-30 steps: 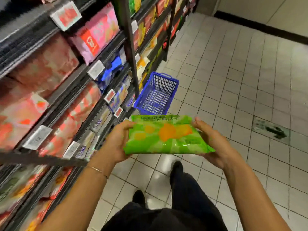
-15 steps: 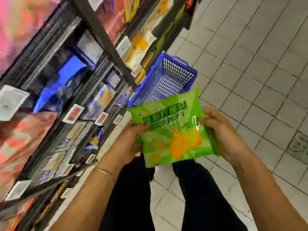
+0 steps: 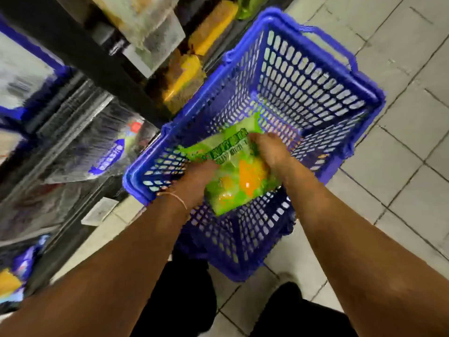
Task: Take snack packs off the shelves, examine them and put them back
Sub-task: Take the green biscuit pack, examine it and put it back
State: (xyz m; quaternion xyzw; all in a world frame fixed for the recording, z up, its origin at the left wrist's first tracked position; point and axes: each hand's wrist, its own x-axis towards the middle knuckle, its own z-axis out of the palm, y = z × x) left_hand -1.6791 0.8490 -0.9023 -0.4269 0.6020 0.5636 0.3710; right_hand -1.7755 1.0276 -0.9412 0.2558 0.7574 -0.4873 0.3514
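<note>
the left grip (image 3: 195, 180), a bare hand, holds the left edge of a green snack pack (image 3: 239, 177) with its fingers curled onto it. the right grip (image 3: 271, 152) clasps the pack's upper right edge, fingers bent over the top. the pack has orange and yellow shapes and dark green print. it sits tilted inside a blue plastic basket (image 3: 315, 69), below the rim; whether it touches the basket's bottom cannot be told. the basket stands on a pale tiled floor (image 3: 401, 147), just beside dark shelves (image 3: 102, 59), which are blurred. yellow packs (image 3: 184, 79) lie on a low shelf near the basket's far left corner. a thin bracelet (image 3: 176, 198) circles the left wrist. a white price tag (image 3: 99, 211) sticks out from a low shelf edge.
</note>
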